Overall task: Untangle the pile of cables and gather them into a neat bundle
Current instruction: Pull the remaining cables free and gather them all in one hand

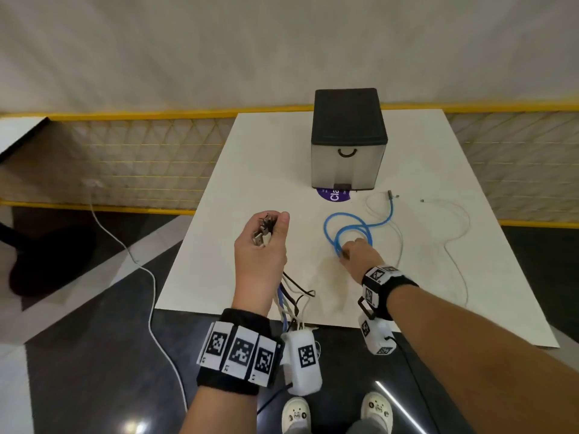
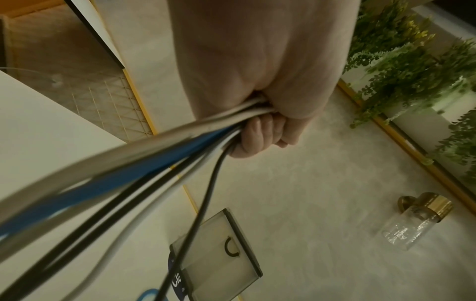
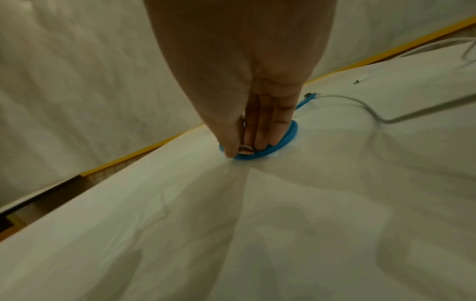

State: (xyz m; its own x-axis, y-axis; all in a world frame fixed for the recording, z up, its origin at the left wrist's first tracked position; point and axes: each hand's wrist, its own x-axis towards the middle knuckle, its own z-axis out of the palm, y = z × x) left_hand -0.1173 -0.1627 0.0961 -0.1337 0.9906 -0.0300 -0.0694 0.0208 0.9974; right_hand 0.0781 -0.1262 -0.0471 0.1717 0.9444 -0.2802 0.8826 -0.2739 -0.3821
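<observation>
On the white surface (image 1: 250, 170), near its middle: the scene is set out below.
Left hand (image 1: 260, 245): raised off the surface, fingers curled tight round the gathered cables (image 2: 144, 163) — plug ends are bunched at the thumb, the tails hang toward the near edge.
Right hand (image 1: 357, 255): lowered onto the blue cable (image 1: 347, 230), thumb and fingertips pinching its metal plug (image 3: 244, 151).
Key relation: the blue loops lie beyond the right grip, running away to the far right; the right hand is nearer.
Loose: a white cable (image 1: 454, 233) is left further right.
Views: the pinch is shown by the right wrist alone; the loops' layout, only from the head.
</observation>
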